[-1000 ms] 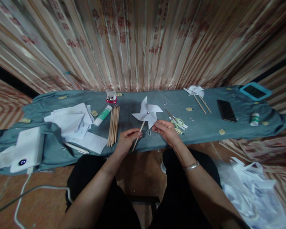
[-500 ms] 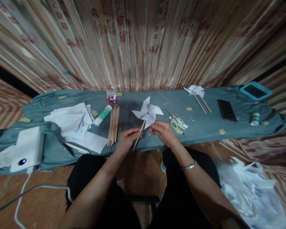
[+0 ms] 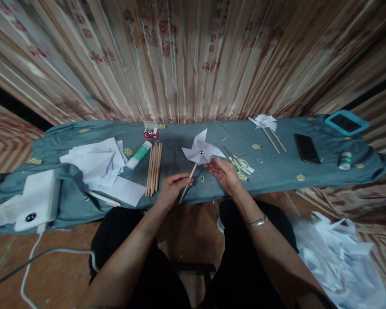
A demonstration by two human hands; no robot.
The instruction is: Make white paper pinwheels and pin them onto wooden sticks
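Note:
A white paper pinwheel [image 3: 202, 148] with a shiny pin at its centre is held up in front of me, over the cloth. My left hand [image 3: 175, 185] pinches its wooden stick [image 3: 193, 171] between thumb and fingers. Close to the lower right blade is my right hand [image 3: 224, 174], its fingers loosely bent and apart. Fingertips reach the blade's edge; whether they touch it I cannot tell. Left of the pinwheel lies a row of several wooden sticks [image 3: 153, 169]. Green-handled scissors [image 3: 242, 164] rest just beyond my right hand.
On the cloth-covered table [image 3: 276, 171] are a stack of white paper [image 3: 93, 161], a glue stick [image 3: 139, 155], a red box of pins [image 3: 151, 131], finished pinwheels [image 3: 265, 121], a phone [image 3: 307, 148], a green-white tube [image 3: 345, 161] and a white device [image 3: 37, 199]. A bag of paper scraps [image 3: 341, 262] stands lower right.
The pinwheel's blades have turned a little and its head has shifted slightly right. My right hand's fingers have spread from a pinch near the lower blade. The left hand keeps its grip.

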